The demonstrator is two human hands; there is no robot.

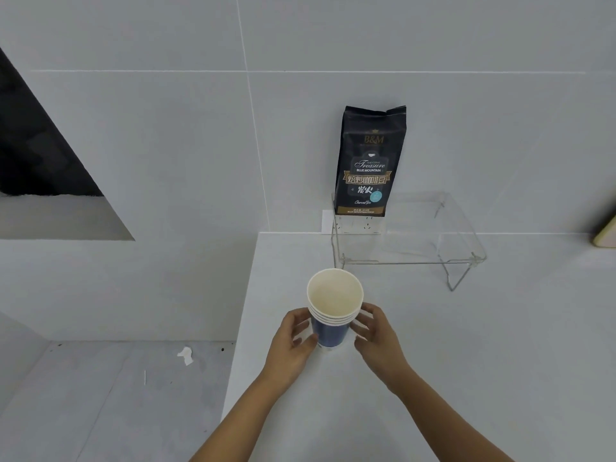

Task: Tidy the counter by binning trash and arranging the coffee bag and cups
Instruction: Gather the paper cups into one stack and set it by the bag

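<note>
Both hands are on the nested stack of blue paper cups w/ cream insides (334,310), which stands upright on the pale grey counter (466,345) near its left edge. Left hand (293,341) cups the stack's left side, fingers curled narrow w/ thumb touching the blue wall. Right hand (376,331) is on the other side, fingertips (361,323) at the wall just under the rims; looks like light contact, can't tell how firm. So the cups sit btwn the two sets of fingers, base on the counter.

Beyond the fingers, well apart: tall black foil coffee bag w/ gold lettering (368,161), upright on the left end of a clear acrylic riser shelf (433,228), back against the wall. Looks already placed.

Progress, as a guess: cups gathered, bag set, counter shows no loose trash. Left: put the stack in its final spot, prob. by the riser. A white crumpled scrap (185,356) lies on the lower surface, left of the left fingers, maybe still to bin. No bin in view.
</note>
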